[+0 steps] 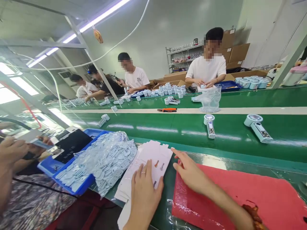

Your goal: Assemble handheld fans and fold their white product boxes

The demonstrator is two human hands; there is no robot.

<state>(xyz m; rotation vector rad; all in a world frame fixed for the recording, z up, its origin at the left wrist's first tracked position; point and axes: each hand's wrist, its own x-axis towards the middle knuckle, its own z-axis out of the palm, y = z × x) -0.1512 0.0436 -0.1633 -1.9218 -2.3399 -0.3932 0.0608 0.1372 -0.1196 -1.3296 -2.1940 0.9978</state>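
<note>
Head view: your lightly spread left hand (145, 193) seemingly steadies the papers (153, 151); squaring them likely calls for your right hand (189, 171), fingers parted.

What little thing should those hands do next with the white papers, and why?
Maybe the right hand should gently nudge the white papers into line: their top edges stick out unevenly, the left hand lies over them, and the right hand is right by their upper right corner.
</note>
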